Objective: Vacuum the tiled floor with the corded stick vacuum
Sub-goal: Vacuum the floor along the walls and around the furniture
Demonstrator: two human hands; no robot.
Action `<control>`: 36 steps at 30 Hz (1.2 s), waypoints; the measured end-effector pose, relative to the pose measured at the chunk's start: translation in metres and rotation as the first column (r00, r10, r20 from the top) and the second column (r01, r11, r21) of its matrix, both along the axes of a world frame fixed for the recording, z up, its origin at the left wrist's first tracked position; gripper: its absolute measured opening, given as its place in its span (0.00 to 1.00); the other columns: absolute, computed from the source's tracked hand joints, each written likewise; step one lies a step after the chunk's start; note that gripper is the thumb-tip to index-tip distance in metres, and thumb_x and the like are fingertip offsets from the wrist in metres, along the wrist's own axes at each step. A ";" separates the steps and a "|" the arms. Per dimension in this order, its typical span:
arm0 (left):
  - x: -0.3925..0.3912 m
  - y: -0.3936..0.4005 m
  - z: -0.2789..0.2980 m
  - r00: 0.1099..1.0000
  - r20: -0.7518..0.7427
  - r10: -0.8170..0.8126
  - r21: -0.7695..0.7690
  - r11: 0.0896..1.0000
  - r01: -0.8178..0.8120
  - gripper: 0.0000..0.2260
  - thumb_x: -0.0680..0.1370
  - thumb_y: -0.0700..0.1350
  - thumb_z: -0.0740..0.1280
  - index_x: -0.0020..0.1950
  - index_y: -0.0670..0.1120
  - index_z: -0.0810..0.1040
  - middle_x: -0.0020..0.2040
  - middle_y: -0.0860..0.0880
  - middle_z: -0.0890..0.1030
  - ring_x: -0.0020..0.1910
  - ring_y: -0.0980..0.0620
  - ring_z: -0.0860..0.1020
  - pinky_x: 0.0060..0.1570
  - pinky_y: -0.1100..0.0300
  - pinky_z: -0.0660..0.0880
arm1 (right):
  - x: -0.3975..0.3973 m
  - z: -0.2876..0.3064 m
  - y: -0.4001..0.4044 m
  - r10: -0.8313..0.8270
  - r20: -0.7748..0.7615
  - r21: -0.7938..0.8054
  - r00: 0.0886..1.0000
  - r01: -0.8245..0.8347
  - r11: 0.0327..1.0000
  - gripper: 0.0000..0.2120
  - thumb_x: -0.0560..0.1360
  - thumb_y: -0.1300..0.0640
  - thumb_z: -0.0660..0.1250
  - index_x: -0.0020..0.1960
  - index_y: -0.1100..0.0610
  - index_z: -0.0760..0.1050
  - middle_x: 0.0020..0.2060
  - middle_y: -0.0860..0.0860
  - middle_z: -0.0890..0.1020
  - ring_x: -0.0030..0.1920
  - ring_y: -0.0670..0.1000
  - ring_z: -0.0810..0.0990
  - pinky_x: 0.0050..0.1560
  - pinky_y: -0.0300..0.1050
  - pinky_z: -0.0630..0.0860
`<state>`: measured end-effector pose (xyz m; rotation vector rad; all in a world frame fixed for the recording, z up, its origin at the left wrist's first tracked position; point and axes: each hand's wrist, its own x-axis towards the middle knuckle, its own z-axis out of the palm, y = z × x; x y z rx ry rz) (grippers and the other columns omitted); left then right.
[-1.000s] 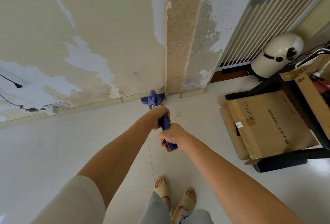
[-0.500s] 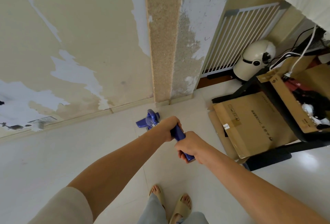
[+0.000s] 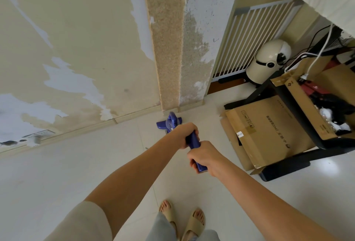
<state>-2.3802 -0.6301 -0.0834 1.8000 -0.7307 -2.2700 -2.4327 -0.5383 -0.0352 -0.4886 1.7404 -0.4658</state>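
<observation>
Both hands clamp the blue handle of the stick vacuum (image 3: 193,141): left hand (image 3: 185,134) higher up the shaft, right hand (image 3: 204,157) just below it at the handle's end. Beyond the left hand, its blue floor head (image 3: 169,122) sits on the tiled floor (image 3: 76,164) by the skirting

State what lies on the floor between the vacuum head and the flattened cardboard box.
Bare tile only, in the head view: nothing sits between the vacuum head and the flattened cardboard box.
</observation>
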 end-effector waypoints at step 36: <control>-0.079 -0.008 -0.008 0.986 0.011 0.166 0.024 0.986 -0.166 0.10 0.75 0.32 0.60 0.34 0.41 0.69 0.29 0.45 0.71 0.29 0.50 0.69 0.34 0.59 0.72 | -0.093 -0.004 -0.011 0.180 0.016 -0.015 0.984 -0.180 0.984 0.08 0.73 0.70 0.60 0.51 0.62 0.69 0.31 0.55 0.75 0.20 0.45 0.71 0.21 0.35 0.69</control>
